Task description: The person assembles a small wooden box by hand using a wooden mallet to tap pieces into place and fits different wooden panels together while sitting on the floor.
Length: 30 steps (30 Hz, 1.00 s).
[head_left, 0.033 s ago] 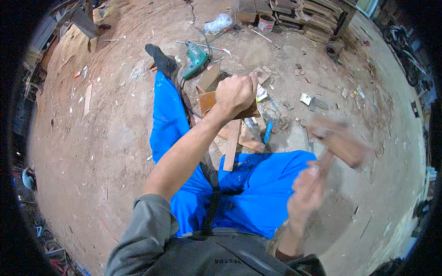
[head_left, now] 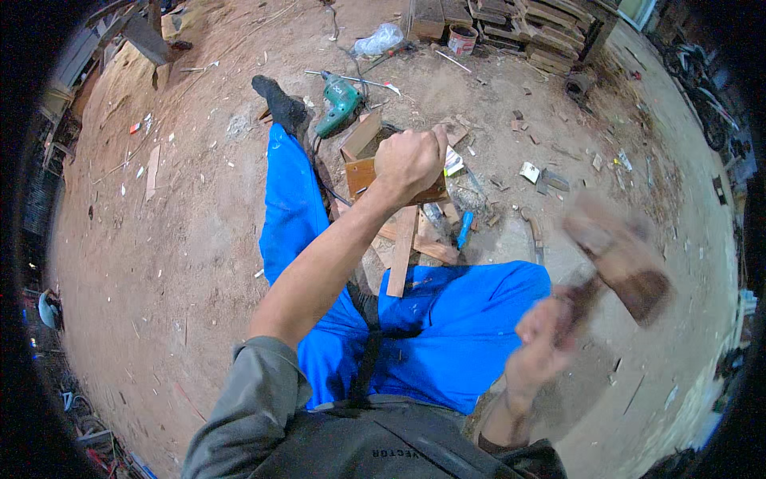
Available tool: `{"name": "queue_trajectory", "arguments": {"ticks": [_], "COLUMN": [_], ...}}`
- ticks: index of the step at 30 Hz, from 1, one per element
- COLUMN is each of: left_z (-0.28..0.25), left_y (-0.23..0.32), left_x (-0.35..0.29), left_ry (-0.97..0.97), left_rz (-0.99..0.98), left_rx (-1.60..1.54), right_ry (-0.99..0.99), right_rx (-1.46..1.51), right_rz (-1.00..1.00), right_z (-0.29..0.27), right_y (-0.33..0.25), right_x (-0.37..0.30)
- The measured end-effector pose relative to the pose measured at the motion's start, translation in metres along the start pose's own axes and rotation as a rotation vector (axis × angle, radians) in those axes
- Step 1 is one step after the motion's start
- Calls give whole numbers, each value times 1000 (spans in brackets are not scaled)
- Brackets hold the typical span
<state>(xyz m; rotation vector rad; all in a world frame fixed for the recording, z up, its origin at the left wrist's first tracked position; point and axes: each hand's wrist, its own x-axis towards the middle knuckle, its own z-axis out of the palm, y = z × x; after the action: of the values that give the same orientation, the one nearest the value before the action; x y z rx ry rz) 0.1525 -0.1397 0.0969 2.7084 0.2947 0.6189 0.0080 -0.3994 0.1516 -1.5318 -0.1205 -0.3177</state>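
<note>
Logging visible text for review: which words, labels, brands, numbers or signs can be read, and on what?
Wording is left uncopied here; lettering shows on:
Grey shirt: one short printed line on the front, legible.
Green drill: small pale marking on its body.
Red-and-white bucket: print too small to read.

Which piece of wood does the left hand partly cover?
The orange-brown board, showing on both sides of the left hand; the paler strip below shows clear of that hand.

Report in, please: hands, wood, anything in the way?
Right hand gripping blurred wooden mallet, out right. Left hand fisted over brown wooden piece; anything inside hidden. Nearby clutter: loose wood strip, green drill.
</note>
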Motion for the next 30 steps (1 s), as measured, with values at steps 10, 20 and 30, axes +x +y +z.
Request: {"name": "queue_trajectory", "arguments": {"ticks": [10,20,30], "left_z": [-3,11,-5], "left_y": [9,-39,-36], "left_x": [19,12,35], "left_ry": [-59,83,238], "left_rz": [51,-152,7], "left_rx": [-4,-96,-177], "right_ry": [-482,225,-324], "right_rx": [-741,2,-521], "right_rz": [205,10,344], "right_z": [11,6,12], "right_y": [100,0,146], "right_x": [-19,3,-82]}}
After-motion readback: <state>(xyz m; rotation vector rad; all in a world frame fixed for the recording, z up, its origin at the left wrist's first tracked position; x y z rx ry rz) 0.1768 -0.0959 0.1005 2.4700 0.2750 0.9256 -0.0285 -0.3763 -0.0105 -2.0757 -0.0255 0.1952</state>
